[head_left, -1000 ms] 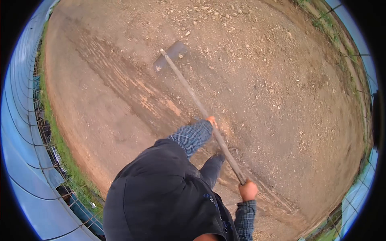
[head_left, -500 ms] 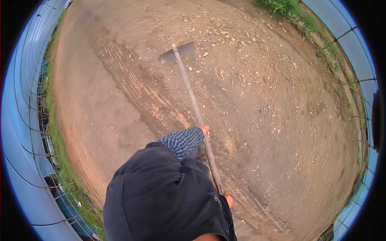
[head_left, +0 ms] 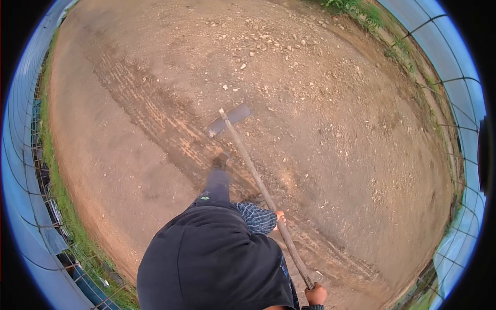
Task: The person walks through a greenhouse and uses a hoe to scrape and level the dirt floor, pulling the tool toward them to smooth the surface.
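Wide-bladed hoe (head_left: 257,175): slants from 11 to 5 o'clock over dirt ground (head_left: 330,196); blade (head_left: 231,119) at 11, contact unclear.
Left hand (head_left: 280,217): 5 o'clock, fingers clamped on lower handle (head_left: 294,253).
Right hand (head_left: 316,294): farther toward 5, fingers clamped at handle's end.
Stones (head_left: 266,37): scattered near 12.

Blade (head_left: 238,114) sits ahead of the person (head_left: 214,258), just right of the track (head_left: 147,116). Handle (head_left: 251,168) runs back and right, crossing over track. Left hand (head_left: 280,218) is partway along handle, right hand (head_left: 316,294) at rear end. One shoe (head_left: 221,160) is on track, left of handle. Stones (head_left: 266,39) lie beyond blade. Grass (head_left: 67,217) lines dirt's (head_left: 124,175) left edge, sheeting (head_left: 23,175) outside.
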{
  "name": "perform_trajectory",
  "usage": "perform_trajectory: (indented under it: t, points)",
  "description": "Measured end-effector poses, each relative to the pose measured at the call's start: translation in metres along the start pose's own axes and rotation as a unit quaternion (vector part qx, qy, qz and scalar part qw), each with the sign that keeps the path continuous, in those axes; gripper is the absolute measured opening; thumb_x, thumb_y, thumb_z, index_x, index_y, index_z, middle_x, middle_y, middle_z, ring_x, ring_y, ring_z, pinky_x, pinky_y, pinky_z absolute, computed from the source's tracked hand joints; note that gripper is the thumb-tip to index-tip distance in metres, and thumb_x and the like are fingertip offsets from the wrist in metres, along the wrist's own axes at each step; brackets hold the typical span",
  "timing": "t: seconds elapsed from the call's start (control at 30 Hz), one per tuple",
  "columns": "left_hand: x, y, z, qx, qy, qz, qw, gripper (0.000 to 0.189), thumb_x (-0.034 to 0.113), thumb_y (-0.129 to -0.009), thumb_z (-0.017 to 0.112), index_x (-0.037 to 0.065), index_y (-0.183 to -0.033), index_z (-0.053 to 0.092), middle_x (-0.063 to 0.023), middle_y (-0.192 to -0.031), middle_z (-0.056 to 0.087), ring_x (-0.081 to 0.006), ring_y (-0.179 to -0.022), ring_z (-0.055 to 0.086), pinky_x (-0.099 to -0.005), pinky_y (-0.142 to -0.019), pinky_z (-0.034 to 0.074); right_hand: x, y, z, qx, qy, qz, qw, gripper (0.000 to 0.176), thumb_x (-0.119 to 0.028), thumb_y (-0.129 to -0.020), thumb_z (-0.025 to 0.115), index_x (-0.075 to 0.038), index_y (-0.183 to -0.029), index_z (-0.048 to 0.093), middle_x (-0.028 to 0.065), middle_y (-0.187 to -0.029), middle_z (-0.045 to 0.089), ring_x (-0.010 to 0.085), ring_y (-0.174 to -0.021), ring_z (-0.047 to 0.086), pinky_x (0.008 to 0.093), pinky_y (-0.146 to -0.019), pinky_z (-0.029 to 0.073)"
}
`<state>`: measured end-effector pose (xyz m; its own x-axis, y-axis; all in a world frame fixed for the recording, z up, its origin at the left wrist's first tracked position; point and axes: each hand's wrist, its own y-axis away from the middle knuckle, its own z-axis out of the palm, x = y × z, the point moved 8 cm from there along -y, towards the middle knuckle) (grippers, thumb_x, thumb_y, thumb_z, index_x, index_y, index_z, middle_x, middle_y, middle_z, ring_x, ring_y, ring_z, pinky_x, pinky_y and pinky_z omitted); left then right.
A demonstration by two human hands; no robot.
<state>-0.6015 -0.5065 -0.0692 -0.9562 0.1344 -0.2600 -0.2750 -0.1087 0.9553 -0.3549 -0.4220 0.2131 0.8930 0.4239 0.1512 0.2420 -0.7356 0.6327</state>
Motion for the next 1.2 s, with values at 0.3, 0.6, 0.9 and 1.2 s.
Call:
perform_trajectory:
  t: [0.3,0.6,0.9,1.2]
  points:
    - [0.257,-0.019,-0.117,0.016,-0.065,0.113,0.991,0.009,0.017,-0.074,0.052,0.011,-0.07,0.045,-0.0029,-0.056,0.043,-0.0187,-0.051,0.047,-0.0365,-0.051,0.044,-0.255,-0.043,0.075,-0.112,-0.079,0.048,0.989,0.038,-0.032,-0.056,0.063,-0.008,-0.086,0.061,0.0166,-0.073,0.06,0.031,-0.073,0.059,0.0383,-0.064,0.047]
    - [0.658,0.109,-0.157,0.048,-0.284,0.279,0.916,0.021,0.022,-0.074,0.047,0.008,-0.058,0.046,-0.0058,-0.05,0.046,-0.0191,-0.042,0.046,-0.0336,-0.039,0.04,-0.63,-0.106,0.003,-0.095,-0.231,0.041,0.968,0.031,-0.031,-0.059,0.063,-0.009,-0.081,0.059,0.017,-0.075,0.059,0.0344,-0.075,0.057,0.042,-0.067,0.045]
    - [0.551,0.107,-0.157,0.009,-0.243,0.207,0.948,0.012,0.01,-0.07,0.053,0.006,-0.063,0.044,-0.0049,-0.052,0.043,-0.0184,-0.045,0.046,-0.0329,-0.041,0.042,-0.558,-0.032,0.048,-0.08,-0.237,0.122,0.96,0.031,-0.034,-0.064,0.058,-0.007,-0.08,0.058,0.0193,-0.072,0.058,0.0338,-0.072,0.057,0.0409,-0.063,0.045]
    - [0.375,0.12,-0.223,0.073,-0.262,0.034,0.962,0.01,0.009,-0.07,0.055,0.006,-0.068,0.046,-0.0055,-0.058,0.045,-0.0184,-0.049,0.046,-0.0342,-0.047,0.044,-0.498,0.146,0.219,-0.266,-0.188,0.262,0.908,0.032,-0.038,-0.065,0.055,-0.016,-0.088,0.06,0.0134,-0.077,0.06,0.0301,-0.073,0.059,0.0396,-0.06,0.046]
